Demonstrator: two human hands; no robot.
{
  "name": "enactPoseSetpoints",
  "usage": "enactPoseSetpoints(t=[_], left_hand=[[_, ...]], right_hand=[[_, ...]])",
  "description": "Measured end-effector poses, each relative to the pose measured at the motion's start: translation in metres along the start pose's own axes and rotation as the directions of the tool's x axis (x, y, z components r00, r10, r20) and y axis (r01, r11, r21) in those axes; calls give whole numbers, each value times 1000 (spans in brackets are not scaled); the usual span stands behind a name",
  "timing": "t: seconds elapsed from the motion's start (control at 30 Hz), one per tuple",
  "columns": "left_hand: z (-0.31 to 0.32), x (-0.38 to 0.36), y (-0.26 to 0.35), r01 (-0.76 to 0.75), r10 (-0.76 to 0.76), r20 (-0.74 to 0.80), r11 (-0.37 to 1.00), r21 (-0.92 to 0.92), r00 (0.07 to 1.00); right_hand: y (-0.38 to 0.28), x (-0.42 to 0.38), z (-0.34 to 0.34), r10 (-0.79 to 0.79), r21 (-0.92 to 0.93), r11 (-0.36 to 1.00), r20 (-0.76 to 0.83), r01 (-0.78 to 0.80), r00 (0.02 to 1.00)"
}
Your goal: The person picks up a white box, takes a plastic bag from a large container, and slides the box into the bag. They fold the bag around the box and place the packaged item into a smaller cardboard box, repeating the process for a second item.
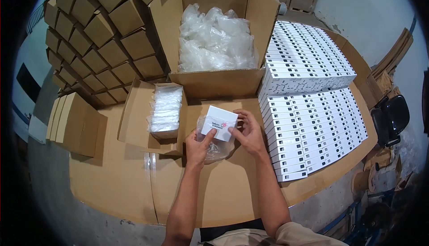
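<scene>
A small white box (220,115) with dark print and a red logo is held over the middle of the cardboard-covered table. My left hand (198,148) grips its lower left corner, thumb on the printed face. At the right edge my right hand (251,134) has its thumb on the front and its fingers curled behind. A clear plastic bag (217,152) hangs beneath the box, close against my left fingers. Left of my hands stands an open carton (134,114) with a stack of bagged packs (166,112) inside.
Behind my hands a large open carton (219,83) holds crumpled clear bags (214,38). Rows of white boxes (313,134) are stacked on the right. Brown cartons (98,36) pile up at the back left, with more brown cartons (78,123) at the table's left edge.
</scene>
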State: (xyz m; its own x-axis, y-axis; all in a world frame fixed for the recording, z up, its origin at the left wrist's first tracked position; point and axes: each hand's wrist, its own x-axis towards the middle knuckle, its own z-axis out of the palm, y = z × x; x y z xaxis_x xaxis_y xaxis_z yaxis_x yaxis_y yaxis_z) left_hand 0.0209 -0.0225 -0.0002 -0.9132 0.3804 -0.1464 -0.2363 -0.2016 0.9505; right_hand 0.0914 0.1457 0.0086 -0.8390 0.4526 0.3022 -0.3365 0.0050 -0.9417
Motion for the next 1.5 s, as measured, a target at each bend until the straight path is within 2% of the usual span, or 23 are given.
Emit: enactPoseSetpoints(t=[0.07, 0.13, 0.23, 0.27, 0.37, 0.47, 0.57, 0.67, 0.87, 0.97, 1.23, 1.37, 1.5], left_hand=[[-1, 3, -7, -13, 13, -12, 1000, -17, 1000], [-1, 5, -10, -52, 52, -5, 999, 8, 999], [-7, 6, -5, 67, -66, 15, 995, -77, 998], [-7, 8, -9, 29, -28, 13, 995, -94, 1000], [-4, 14, -19, -54, 55, 8, 993, -108, 998], [-6, 14, -18, -70, 71, 15, 996, -48, 997], [-9, 18, -23, -93, 94, 31, 995, -32, 995], [-6, 17, -23, -127, 128, 28, 991, -35, 991], [-1, 12, -10, -202, 202, 6, 979, -3, 979], [0, 12, -13, -172, 171, -13, 983, -66, 985], [0, 12, -10, -209, 217, 44, 969, -135, 975], [1, 13, -11, -185, 200, 26, 944, -274, 980], [4, 11, -8, -111, 142, 37, 888, -445, 989]], right_hand=[[-12, -6, 2, 127, -23, 992, 53, -126, 991], [-12, -6, 5, 129, 8, 991, 71, -130, 989], [-10, -5, 3, 153, 2, 988, 59, -153, 987], [-8, -5, 3, 164, -7, 986, 48, -164, 985], [-4, -3, 3, 44, -51, 998, 38, -42, 998], [-4, -3, 1, 46, -52, 998, 27, -44, 999], [2, -4, -3, -38, -109, 993, 14, 39, 999], [-1, -6, -2, 11, -130, 991, 12, -10, 1000], [-6, -6, -3, -30, -244, 969, 18, 33, 999], [-10, -6, 3, -78, -190, 980, -74, 63, 994], [-20, -8, 7, 29, -10, 999, -116, -30, 993], [-15, -8, 7, 139, 23, 990, -158, -137, 978], [-15, -5, 10, 149, 210, 970, -114, -123, 982]])
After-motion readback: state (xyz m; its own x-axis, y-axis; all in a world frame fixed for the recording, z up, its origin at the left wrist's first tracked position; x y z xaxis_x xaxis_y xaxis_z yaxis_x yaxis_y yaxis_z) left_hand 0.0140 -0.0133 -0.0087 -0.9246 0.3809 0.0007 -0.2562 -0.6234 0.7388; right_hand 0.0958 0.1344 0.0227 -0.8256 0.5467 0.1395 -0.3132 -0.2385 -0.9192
